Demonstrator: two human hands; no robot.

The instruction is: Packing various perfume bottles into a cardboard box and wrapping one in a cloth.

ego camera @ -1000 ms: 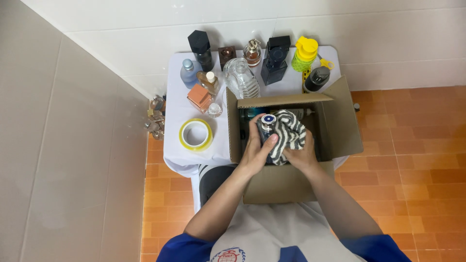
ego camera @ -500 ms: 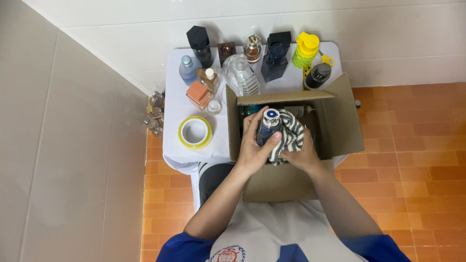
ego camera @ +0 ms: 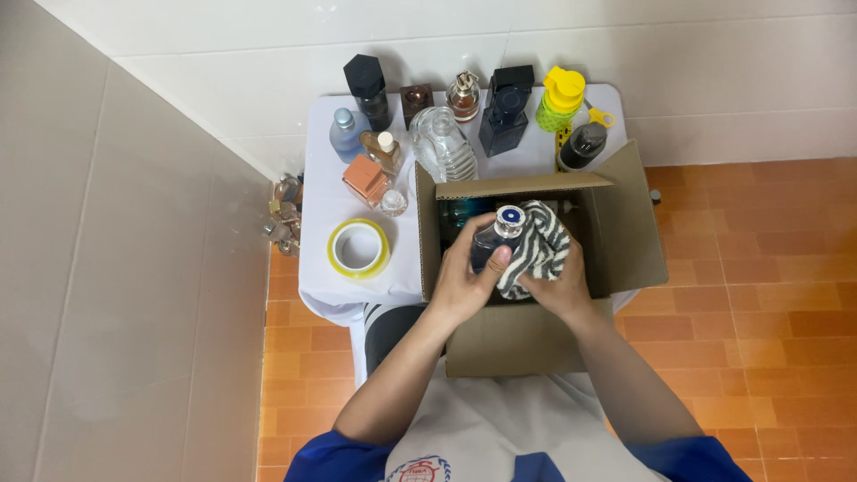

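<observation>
Left hand (ego camera: 464,281) wraps the dark blue perfume bottle (ego camera: 494,245), fingers curled, thumb on its front, above the open cardboard box (ego camera: 625,234); right hand (ego camera: 555,284) pinches the striped cloth (ego camera: 536,246) against the bottle's side; best to keep the bottle upright, cover glass fully before lowering; tape roll (ego camera: 359,247) sits left of the box.

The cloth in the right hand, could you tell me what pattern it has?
The cloth has dark and white stripes, seen in the head view.
</observation>
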